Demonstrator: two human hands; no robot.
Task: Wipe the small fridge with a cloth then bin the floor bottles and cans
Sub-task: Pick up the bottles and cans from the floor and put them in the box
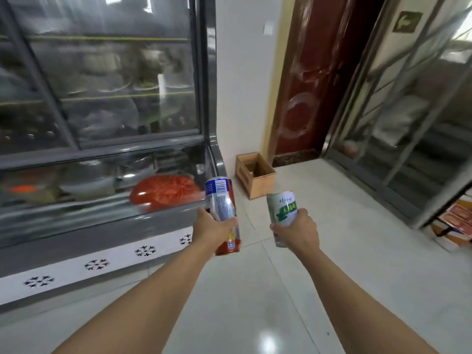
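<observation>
My left hand (pixel 212 229) grips two cans together, a blue and silver can (pixel 219 198) and a red can (pixel 229 245) below it. A white and green can (pixel 283 208) is held upright in my right hand (pixel 297 232). Both arms reach forward over the tiled floor. An open cardboard box (pixel 255 175) stands on the floor ahead, against the wall, beyond both hands. The glass-fronted display fridge (pixel 102 154) fills the left side, just left of my left hand. No cloth is in view.
A dark red door (pixel 306 85) stands behind the box. A metal-framed glass door (pixel 408 123) runs along the right. Stacked red packages (pixel 457 221) lie at the right edge. Pale glossy floor tiles (pixel 255 302) spread under my arms.
</observation>
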